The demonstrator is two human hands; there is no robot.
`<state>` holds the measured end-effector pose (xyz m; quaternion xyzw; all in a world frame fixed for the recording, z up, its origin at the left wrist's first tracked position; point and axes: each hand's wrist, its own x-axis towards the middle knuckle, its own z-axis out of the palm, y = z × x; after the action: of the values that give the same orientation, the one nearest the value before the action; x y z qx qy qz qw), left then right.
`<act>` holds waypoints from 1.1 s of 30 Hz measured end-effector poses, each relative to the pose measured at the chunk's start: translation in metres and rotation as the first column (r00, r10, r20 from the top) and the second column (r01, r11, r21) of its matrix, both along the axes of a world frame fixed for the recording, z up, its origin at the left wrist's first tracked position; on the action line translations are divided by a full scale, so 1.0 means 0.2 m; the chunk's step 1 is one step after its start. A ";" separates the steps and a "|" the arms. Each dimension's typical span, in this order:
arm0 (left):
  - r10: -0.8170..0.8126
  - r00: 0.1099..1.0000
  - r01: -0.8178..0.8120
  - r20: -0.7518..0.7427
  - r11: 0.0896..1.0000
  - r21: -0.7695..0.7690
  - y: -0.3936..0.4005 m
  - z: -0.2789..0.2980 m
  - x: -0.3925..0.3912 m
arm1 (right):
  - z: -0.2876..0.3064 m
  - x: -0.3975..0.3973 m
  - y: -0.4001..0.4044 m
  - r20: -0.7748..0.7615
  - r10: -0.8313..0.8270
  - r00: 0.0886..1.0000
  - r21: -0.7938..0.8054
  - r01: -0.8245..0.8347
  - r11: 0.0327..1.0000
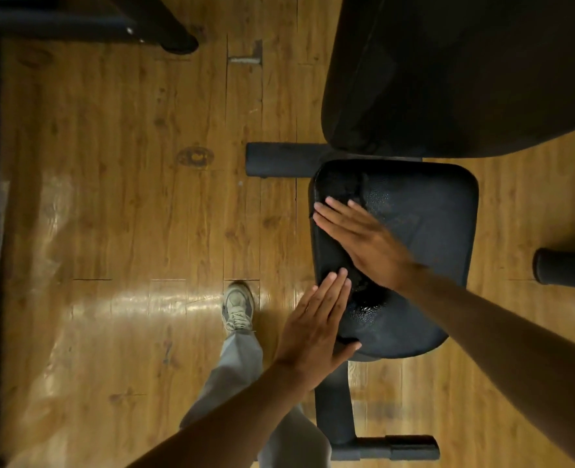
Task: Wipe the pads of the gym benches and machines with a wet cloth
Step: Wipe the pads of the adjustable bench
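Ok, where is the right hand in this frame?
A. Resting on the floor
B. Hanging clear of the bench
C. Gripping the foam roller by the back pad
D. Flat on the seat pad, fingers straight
D: the right hand lies flat with straight fingers on the seat pad, near its left edge, with the left hand flat at the pad's near corner.

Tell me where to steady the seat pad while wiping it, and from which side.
Hold the seat pad by its near-left rounded edge, coming from the left, where the left hand already lies flat. That edge overhangs the frame with open floor beside it, and the right hand presses the top.
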<state>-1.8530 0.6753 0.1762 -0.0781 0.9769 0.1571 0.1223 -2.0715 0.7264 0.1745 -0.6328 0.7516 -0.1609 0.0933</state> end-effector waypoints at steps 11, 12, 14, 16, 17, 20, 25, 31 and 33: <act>0.006 1.000 -0.006 0.021 1.000 -0.016 0.01 0.00 0.00 | -0.03 0.05 -0.12 0.024 0.000 1.000 0.008 0.000 1.000; 0.004 1.000 -0.004 0.019 1.000 -0.007 0.01 0.00 0.00 | -0.01 0.04 -0.03 0.039 0.098 0.994 0.043 -0.100 0.994; 0.005 1.000 -0.005 0.016 1.000 -0.005 0.01 0.00 0.00 | 0.01 -0.01 0.08 0.040 0.175 0.984 0.080 -0.178 0.981; 0.008 1.000 -0.008 0.008 1.000 0.001 0.02 0.00 0.01 | 0.02 -0.06 0.10 -0.001 0.081 0.997 0.084 -0.081 0.993; 0.006 1.000 -0.006 0.008 1.000 0.009 0.02 0.00 0.01 | 0.02 -0.09 0.09 -0.021 -0.033 0.999 0.069 0.034 0.997; -0.003 1.000 0.003 0.020 1.000 0.019 0.01 0.01 0.01 | 0.03 -0.13 0.08 -0.033 -0.478 0.878 0.011 0.479 0.878; 0.004 1.000 -0.005 0.029 1.000 0.018 0.02 0.01 0.01 | 0.02 0.10 0.13 0.057 -0.598 0.800 0.034 0.597 0.802; 0.001 0.999 -0.003 0.033 0.999 0.032 0.02 0.00 0.01 | 0.00 0.11 0.39 0.006 -0.229 0.973 0.082 0.228 0.970; 0.005 1.000 -0.006 0.017 1.000 0.031 0.02 -0.01 0.01 | 0.01 -0.12 0.34 -0.018 -0.536 0.844 0.080 0.536 0.841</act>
<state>-1.8501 0.6795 0.1751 -0.0802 0.9730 0.1717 0.1315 -2.0962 0.7938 0.1770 -0.3930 0.9041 -0.1513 0.0727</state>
